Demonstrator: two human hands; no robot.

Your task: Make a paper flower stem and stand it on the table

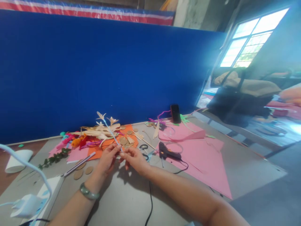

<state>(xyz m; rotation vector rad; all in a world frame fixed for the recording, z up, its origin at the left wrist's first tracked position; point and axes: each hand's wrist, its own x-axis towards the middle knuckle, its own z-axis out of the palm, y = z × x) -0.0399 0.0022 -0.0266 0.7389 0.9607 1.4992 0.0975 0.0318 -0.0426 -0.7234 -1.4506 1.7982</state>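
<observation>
My left hand (108,159), with a green bangle (88,192) on its wrist, pinches a thin pale-blue stem (111,131). Small cream petals (101,116) sit at the stem's upper end, which leans up and to the left. The fingers of my right hand (136,159) close on the stem's lower end, close beside my left fingertips. Just beyond the hands lie wooden discs (124,140) on orange paper (128,128), and black-handled scissors (143,147). To the right of my right hand is a black glue gun (168,153).
Pink sheets (202,163) cover the table's right side; a phone (175,114) leans against the blue partition (105,69). Coloured pipe cleaners (75,140), a green sprig (55,157) and a pen (80,164) lie left. A power strip (48,191) with cables is near left. Another person's hand (291,95) shows far right.
</observation>
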